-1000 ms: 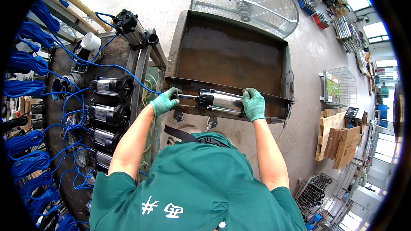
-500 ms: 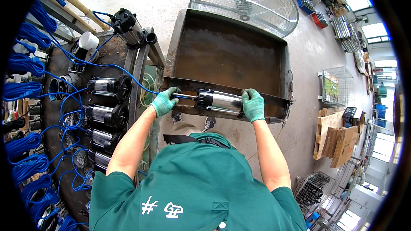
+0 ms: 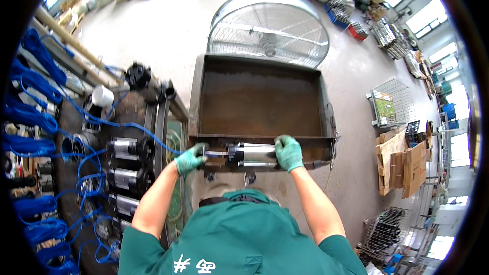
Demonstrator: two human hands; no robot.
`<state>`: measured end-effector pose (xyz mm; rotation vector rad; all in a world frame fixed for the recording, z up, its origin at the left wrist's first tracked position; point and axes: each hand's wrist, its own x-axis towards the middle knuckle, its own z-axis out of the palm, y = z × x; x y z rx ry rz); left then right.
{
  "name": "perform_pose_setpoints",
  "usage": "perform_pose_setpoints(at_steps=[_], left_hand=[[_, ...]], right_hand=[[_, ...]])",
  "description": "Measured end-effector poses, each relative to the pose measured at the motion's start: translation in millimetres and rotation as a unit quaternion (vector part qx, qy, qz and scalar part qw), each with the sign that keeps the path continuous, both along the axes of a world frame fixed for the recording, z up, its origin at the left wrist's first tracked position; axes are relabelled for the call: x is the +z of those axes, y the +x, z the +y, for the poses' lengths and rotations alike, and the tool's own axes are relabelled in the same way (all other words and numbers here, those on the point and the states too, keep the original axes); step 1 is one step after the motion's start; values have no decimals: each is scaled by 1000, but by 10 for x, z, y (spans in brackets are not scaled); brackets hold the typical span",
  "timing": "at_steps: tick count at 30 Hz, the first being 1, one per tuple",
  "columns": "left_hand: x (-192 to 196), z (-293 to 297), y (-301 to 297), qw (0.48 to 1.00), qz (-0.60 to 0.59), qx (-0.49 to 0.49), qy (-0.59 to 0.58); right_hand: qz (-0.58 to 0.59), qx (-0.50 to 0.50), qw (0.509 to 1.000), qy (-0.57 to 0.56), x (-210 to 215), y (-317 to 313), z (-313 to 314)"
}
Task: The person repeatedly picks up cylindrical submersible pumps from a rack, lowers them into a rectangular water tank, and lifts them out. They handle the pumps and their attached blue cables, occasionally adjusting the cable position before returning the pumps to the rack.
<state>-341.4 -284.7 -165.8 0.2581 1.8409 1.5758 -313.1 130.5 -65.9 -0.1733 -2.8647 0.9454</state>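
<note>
Head view: I see my left hand (image 3: 190, 158) clamped on the rod end of a silver-and-black cylinder (image 3: 252, 154), my right hand (image 3: 288, 152) wrapped around its other end, held level at the rusty tray's (image 3: 254, 99) near rim.

We note a glossy metal cylinder (image 3: 253, 154) with matt black end caps, held in green knit-cloth gloves (image 3: 288, 152). The tray (image 3: 257, 97) is rusty, matt steel; the hoses (image 3: 30, 145) are smooth blue plastic.
</note>
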Motion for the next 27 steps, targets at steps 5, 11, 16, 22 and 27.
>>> perform_pose_setpoints(at_steps=[5,11,16,22,27], left_hand=[[43,118,-65,959,176,-83,-205],[160,160,27,910,220,-34,-349],[490,233,-274,932,-317,45,-170],[50,265,32,945,260,63,-190],[37,331,-12,857,413,42,-304]], right_hand=[[7,-9,1000,18,-109,82,89],[-15,6,999,33,-35,26,22],[-33,-8,999,37,-55,81,64],[-57,2,998,33,49,54,33],[-65,2,997,29,98,64,40]])
